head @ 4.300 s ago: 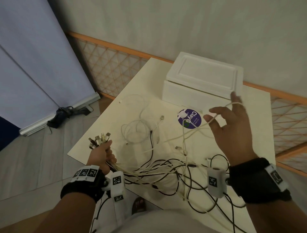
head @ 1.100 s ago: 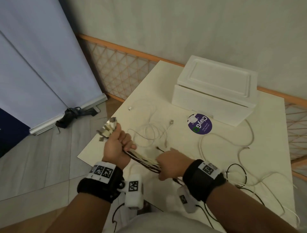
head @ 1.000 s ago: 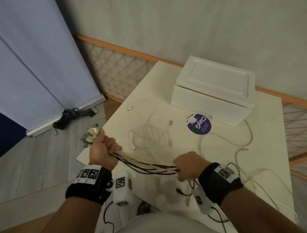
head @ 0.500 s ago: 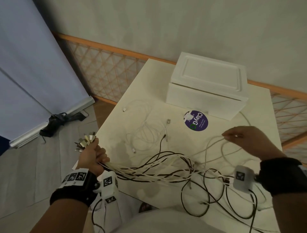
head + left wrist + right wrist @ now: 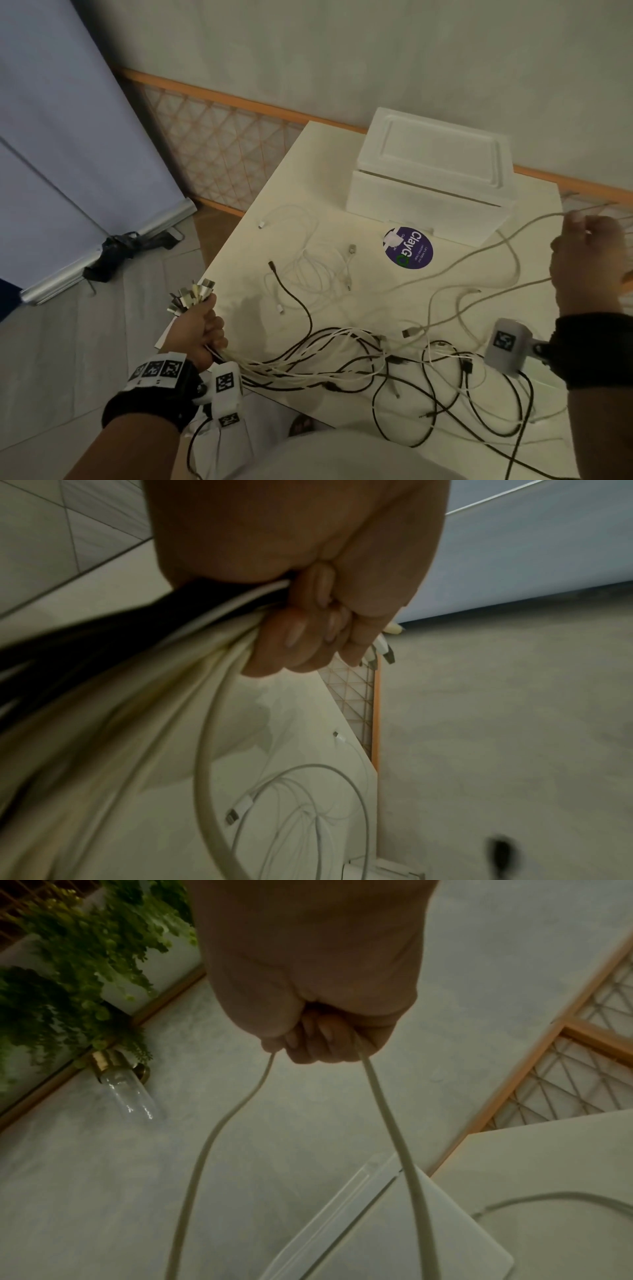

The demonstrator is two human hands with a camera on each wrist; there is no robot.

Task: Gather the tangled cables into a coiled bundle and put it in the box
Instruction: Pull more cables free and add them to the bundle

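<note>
My left hand [image 5: 205, 329] grips a bunch of black and white cables [image 5: 308, 363] just off the table's near left corner, their metal plugs [image 5: 190, 296] sticking up out of the fist. The left wrist view shows its fingers [image 5: 301, 631] curled tight round the strands. Several cables trail right in a loose tangle [image 5: 445, 383] across the table front. My right hand [image 5: 589, 260] is raised at the far right and holds a loop of white cable [image 5: 462, 260]; both strands [image 5: 377, 1096] hang from its curled fingers. The white foam box [image 5: 431, 178] stands at the back, lid on.
A purple round sticker [image 5: 409, 250] lies on the cream table [image 5: 274, 192] in front of the box. A thin white cable [image 5: 315, 260] and a black lead [image 5: 291, 298] lie loose mid-table. An orange lattice fence [image 5: 219, 147] runs behind, a blue banner [image 5: 68, 137] stands left.
My right hand let go of the bunch near the left hand, moved right and up, and lifted a white cable loop. The left hand kept its grip at the corner.
</note>
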